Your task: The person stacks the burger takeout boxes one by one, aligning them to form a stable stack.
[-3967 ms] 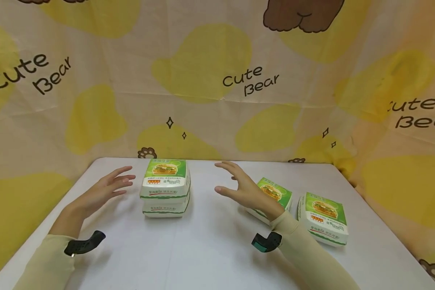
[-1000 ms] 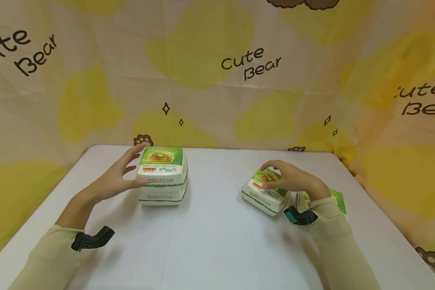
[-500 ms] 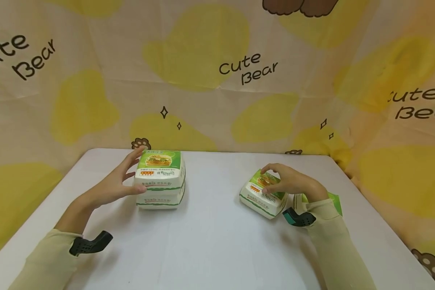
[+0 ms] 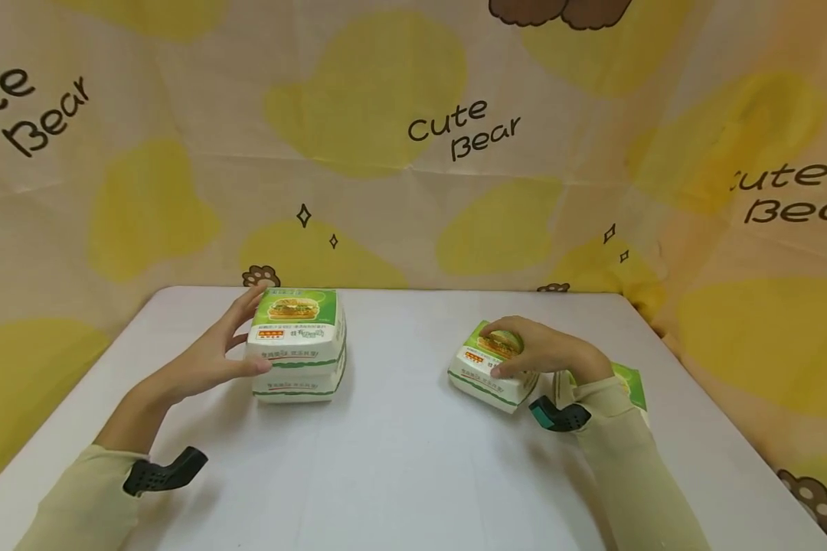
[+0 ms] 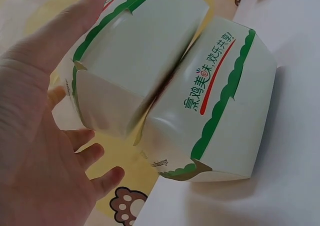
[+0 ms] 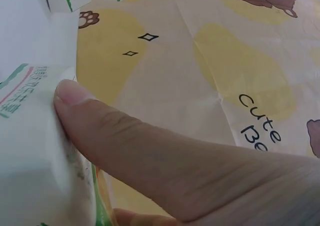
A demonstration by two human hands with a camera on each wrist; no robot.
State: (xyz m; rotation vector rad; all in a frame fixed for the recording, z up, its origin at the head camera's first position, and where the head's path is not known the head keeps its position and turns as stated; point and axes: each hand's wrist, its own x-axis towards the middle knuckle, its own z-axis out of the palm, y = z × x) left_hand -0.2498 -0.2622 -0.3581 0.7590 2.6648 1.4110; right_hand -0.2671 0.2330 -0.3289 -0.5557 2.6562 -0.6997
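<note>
Two white-and-green burger boxes stand stacked at the left of the head view: an upper box (image 4: 296, 337) on a lower box (image 4: 292, 389). My left hand (image 4: 203, 363) grips the upper box's left side, thumb at its front corner, index finger at the back. In the left wrist view the other fingers (image 5: 91, 156) are spread beside the upper box (image 5: 135, 55), off the lower box (image 5: 220, 105). On the right, my right hand (image 4: 551, 350) holds a single burger box (image 4: 478, 373) from above. Its thumb presses the box's edge (image 6: 30, 151) in the right wrist view.
Another burger box (image 4: 630, 386) lies on the right, partly hidden behind my right wrist. The white table (image 4: 393, 444) spreads between and in front of the hands. A yellow patterned cloth (image 4: 365, 99) hangs behind and at both sides.
Over the earlier frames my left hand came right onto the stacked boxes. My right hand moved right and took hold of the single box. In the last second both hands hold nearly still.
</note>
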